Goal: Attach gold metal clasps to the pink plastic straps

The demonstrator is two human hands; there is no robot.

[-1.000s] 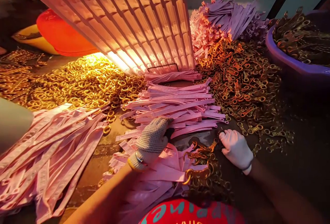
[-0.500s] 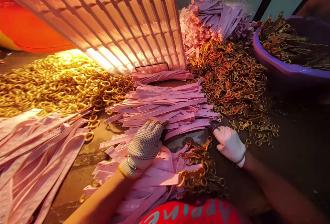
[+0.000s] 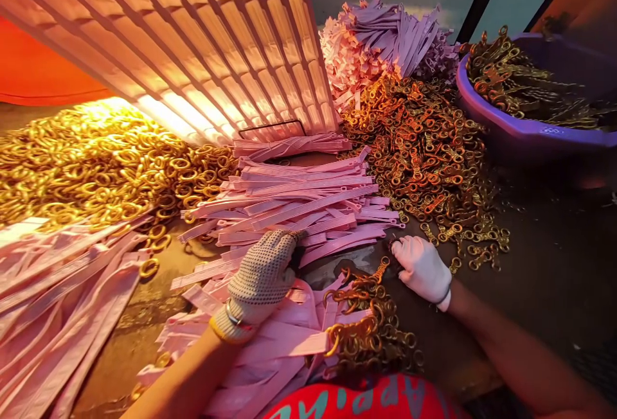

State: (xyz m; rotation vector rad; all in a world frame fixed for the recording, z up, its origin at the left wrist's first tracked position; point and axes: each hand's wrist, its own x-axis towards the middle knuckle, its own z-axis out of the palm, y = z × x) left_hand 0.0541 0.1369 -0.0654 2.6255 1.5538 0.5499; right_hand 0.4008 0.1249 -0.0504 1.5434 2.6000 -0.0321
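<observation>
A brown work surface [image 3: 132, 316] carries pink straps [image 3: 294, 204], heaped gold rings [image 3: 110, 165] and a pile of clasps [image 3: 429, 155].

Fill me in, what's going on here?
A person in gloves is working among straps and metal parts. The left hand is at the near edge of a stack of pink straps. The right hand, fingers curled, is just right of a cluster of metal fittings; whether either hand grips anything is hard to tell. Loose rings lie left, loose clasps right.
</observation>
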